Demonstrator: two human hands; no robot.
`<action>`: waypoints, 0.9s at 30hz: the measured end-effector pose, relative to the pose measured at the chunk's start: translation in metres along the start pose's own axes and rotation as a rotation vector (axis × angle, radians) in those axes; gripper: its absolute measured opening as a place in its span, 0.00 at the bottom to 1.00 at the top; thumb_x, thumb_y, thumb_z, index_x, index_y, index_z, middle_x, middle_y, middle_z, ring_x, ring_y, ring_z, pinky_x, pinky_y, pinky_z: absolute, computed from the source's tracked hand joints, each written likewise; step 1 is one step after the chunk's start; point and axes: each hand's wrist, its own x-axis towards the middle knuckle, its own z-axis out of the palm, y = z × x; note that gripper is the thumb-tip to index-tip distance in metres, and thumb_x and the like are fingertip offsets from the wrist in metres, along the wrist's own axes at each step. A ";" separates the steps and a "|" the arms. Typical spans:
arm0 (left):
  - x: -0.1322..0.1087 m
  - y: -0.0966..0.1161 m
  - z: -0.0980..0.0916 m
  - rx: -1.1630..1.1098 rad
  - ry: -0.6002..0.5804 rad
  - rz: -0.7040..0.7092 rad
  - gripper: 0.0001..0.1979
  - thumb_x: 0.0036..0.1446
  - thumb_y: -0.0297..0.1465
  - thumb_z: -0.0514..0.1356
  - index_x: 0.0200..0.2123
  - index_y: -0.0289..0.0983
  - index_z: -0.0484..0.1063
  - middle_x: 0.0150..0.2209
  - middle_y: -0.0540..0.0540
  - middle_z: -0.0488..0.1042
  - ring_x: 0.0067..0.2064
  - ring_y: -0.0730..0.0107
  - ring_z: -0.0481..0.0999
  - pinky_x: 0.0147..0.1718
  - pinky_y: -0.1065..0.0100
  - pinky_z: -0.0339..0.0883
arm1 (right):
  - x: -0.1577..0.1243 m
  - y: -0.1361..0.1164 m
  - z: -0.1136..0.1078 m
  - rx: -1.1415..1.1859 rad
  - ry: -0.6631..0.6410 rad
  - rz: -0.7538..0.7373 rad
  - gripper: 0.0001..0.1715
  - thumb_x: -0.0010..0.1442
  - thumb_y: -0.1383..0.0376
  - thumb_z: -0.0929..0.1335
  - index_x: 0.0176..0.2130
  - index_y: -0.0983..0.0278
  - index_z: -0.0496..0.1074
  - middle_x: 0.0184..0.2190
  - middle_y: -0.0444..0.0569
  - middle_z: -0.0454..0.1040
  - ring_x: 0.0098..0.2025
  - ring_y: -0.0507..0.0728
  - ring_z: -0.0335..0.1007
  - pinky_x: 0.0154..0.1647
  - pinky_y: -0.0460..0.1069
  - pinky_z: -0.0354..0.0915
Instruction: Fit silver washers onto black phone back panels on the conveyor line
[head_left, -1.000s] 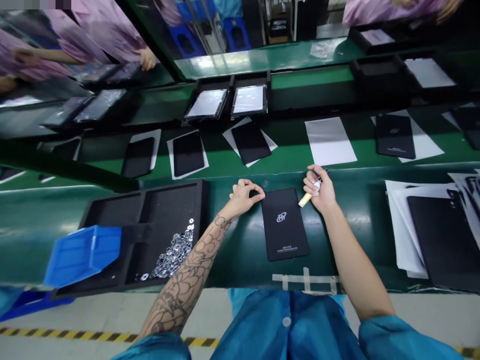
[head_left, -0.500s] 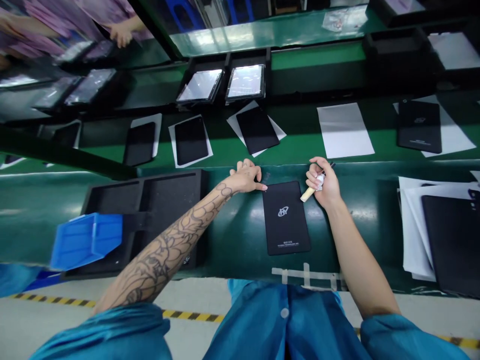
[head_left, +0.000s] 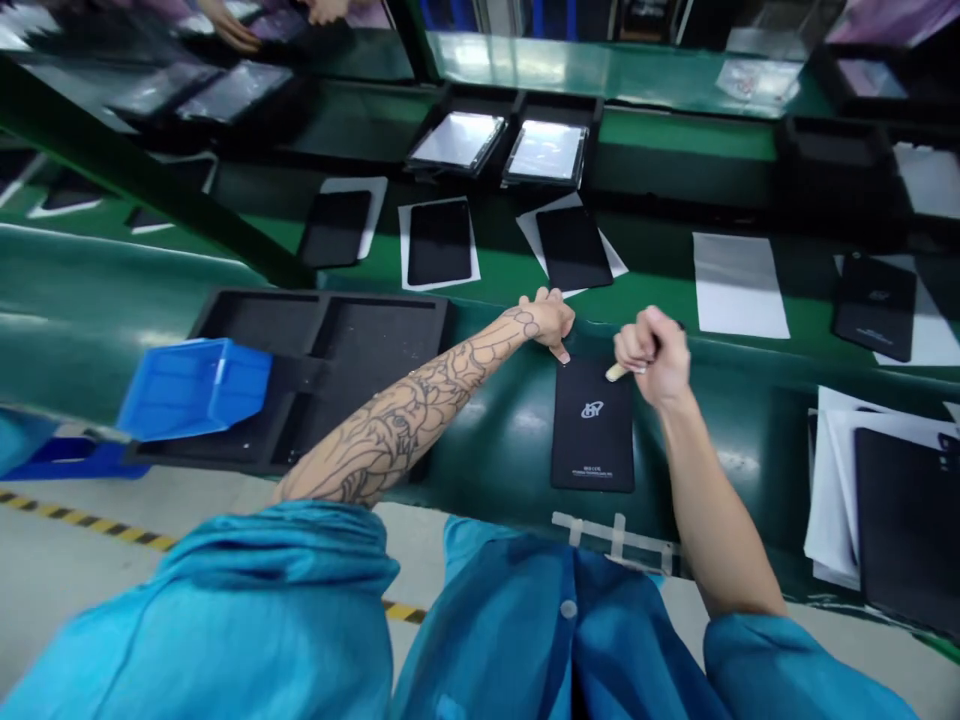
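Note:
A black tablet (head_left: 592, 440) with a light logo and small print lies face down on the green bench in front of me. My left hand (head_left: 549, 322) is at its upper left corner, thumb stretched down onto the edge and the other fingers bent beyond it. Closed in a fist, my right hand (head_left: 654, 352) grips a short tool with a flat pale yellow tip (head_left: 616, 372). That tip is at the tablet's upper right edge; whether it touches, I cannot tell. The fist hides most of the tool.
Beyond the bench, several black tablets (head_left: 439, 243) lie on white sheets (head_left: 741, 285) along a green belt. A blue bin (head_left: 196, 388) sits on a black tray (head_left: 382, 340) at left. Papers (head_left: 834, 500) and another tablet (head_left: 909, 520) lie at right. Co-workers' hands (head_left: 229, 25) show far left.
My right fist has turned over, thumb side up, bringing the yellow tip against or near the tablet's edge. My left thumb reaches further onto the corner. The whole view has shifted.

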 end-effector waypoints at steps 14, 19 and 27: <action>-0.262 -0.124 -0.039 -0.120 0.622 -0.147 0.13 0.73 0.44 0.58 0.44 0.41 0.74 0.49 0.42 0.78 0.54 0.51 0.76 0.53 0.53 0.72 | 0.043 0.049 0.053 -0.163 -0.119 0.000 0.43 0.66 0.39 0.71 0.17 0.57 0.49 0.14 0.38 0.46 0.17 0.49 0.41 0.19 0.49 0.42; -0.299 -0.139 -0.016 -0.210 0.664 -0.316 0.16 0.75 0.45 0.54 0.51 0.41 0.75 0.53 0.41 0.78 0.56 0.51 0.78 0.59 0.53 0.71 | 0.042 0.055 0.060 -0.197 -0.130 -0.033 0.42 0.69 0.42 0.71 0.18 0.58 0.50 0.14 0.38 0.48 0.17 0.49 0.43 0.19 0.49 0.44; -0.283 -0.131 -0.017 -0.222 0.660 -0.322 0.17 0.77 0.42 0.52 0.55 0.40 0.74 0.55 0.40 0.78 0.57 0.55 0.78 0.61 0.55 0.71 | 0.029 0.066 0.066 -0.379 -0.094 -0.121 0.40 0.73 0.45 0.69 0.18 0.59 0.55 0.16 0.41 0.52 0.20 0.51 0.46 0.23 0.51 0.46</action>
